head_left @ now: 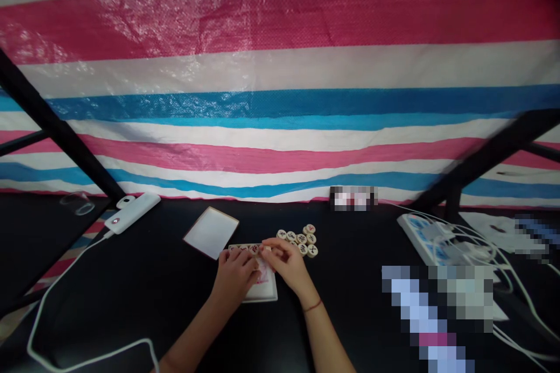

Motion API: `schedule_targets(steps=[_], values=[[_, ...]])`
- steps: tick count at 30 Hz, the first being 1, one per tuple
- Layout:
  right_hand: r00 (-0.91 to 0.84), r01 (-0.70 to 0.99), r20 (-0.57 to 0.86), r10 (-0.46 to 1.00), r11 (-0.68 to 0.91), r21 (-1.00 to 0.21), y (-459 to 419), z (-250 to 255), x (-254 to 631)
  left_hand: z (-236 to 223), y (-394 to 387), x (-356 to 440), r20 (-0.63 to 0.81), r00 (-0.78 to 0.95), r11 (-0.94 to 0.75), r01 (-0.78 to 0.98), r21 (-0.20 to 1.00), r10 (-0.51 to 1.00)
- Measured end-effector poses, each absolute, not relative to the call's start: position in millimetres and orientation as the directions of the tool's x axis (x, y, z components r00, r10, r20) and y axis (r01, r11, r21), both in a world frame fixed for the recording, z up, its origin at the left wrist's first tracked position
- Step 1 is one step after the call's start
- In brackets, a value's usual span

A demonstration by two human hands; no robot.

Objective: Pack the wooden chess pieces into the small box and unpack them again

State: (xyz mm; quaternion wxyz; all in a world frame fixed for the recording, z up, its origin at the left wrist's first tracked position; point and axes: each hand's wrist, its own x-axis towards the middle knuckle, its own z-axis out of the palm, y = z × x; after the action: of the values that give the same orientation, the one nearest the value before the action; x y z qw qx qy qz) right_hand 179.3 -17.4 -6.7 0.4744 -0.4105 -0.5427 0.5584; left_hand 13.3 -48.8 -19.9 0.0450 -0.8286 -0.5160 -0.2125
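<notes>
A shallow white box (272, 291) lies on the black table in front of me, with a row of round Chinese chess pieces (252, 249) along its far side. My left hand (236, 274) rests over the box's left part, fingers bent onto the pieces and thumb apart. At the right end of the row, my right hand (286, 261) pinches a pale Chinese chess piece, partly hidden by the fingers. More loose chess pieces (301, 239), several in a cluster, sit just beyond my right hand; most bear black characters, one red. Something pink and printed shows inside the box.
A box lid (212, 233) lies left of the box. Farther left are a white power bank (133, 214) with a cable and a clear cup (79, 204). A power strip (420, 239) with tangled cables is at right. Striped sheeting (280, 70) hangs behind, between black bars.
</notes>
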Motion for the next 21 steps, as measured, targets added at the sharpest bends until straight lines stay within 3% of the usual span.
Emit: schedule_targets(steps=[7,13,17,21], values=[[-0.23,-0.09,0.026,0.973,0.006,-0.996,-17,-5,178,-16,-44,7,0.44,0.301,-0.403,0.902,0.156,0.846],[-0.197,-0.075,0.147,0.969,0.134,-0.988,-21,-7,177,-22,-35,-2,0.376,0.385,-0.474,0.862,0.179,0.843],[-0.208,0.135,0.224,0.952,0.255,-0.958,-29,-2,182,-24,-34,-2,0.356,0.386,-0.475,0.855,0.208,0.851],[-0.241,0.413,0.301,0.923,0.378,-0.829,-37,5,186,-24,-34,-3,0.353,0.388,-0.485,0.838,0.25,0.852]])
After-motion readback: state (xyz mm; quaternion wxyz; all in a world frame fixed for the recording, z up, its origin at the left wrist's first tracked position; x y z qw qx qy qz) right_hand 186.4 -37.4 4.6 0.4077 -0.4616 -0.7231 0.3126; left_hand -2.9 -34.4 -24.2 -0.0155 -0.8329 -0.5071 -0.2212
